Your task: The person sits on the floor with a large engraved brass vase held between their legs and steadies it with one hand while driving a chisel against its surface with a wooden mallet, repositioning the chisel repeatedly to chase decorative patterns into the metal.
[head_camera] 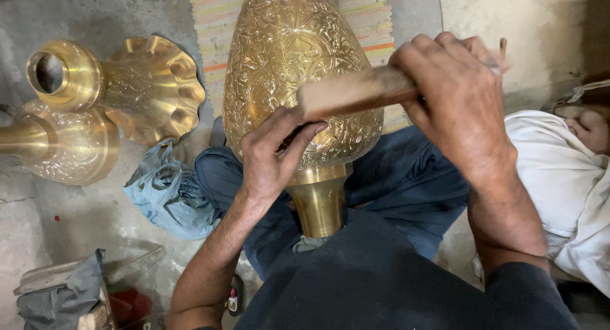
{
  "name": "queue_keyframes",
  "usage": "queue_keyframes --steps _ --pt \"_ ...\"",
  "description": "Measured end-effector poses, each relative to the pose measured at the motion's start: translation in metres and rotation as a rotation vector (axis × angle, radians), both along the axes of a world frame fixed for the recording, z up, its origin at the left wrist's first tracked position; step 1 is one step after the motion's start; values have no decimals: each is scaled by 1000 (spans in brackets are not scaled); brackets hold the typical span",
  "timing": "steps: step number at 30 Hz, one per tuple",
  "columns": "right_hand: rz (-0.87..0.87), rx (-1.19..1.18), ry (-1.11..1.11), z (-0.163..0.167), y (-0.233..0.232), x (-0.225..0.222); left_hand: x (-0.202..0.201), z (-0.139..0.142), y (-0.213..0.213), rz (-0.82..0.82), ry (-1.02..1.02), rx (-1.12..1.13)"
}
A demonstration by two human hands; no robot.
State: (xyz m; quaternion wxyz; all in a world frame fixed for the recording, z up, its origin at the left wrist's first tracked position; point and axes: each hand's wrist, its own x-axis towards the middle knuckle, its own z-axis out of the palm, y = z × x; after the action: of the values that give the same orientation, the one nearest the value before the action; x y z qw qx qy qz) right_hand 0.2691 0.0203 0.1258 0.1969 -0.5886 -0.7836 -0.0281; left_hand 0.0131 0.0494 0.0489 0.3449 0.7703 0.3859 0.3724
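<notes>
At centre frame, the left hand pinches a small tool, mostly hidden, against the engraved brass vase lying across the person's lap. The right hand is clenched round a wooden mallet. The vase looks heavy, rigid and slick; its plain neck seems the surest hold. More brass vessels lie upper left.

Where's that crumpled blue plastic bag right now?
In the head view, the blue plastic bag lies on the floor at lower left, beside the person's knee, just below the fluted brass piece and left of the big engraved vase.
</notes>
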Motion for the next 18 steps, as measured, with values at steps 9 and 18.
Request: queue_keyframes --steps 9,18 --pt "-8 -60 106 -3 0 0 2 0 2 1 -70 -4" --pt "-25 54 -36 -8 0 2 2 -1 3 -12 33 55"
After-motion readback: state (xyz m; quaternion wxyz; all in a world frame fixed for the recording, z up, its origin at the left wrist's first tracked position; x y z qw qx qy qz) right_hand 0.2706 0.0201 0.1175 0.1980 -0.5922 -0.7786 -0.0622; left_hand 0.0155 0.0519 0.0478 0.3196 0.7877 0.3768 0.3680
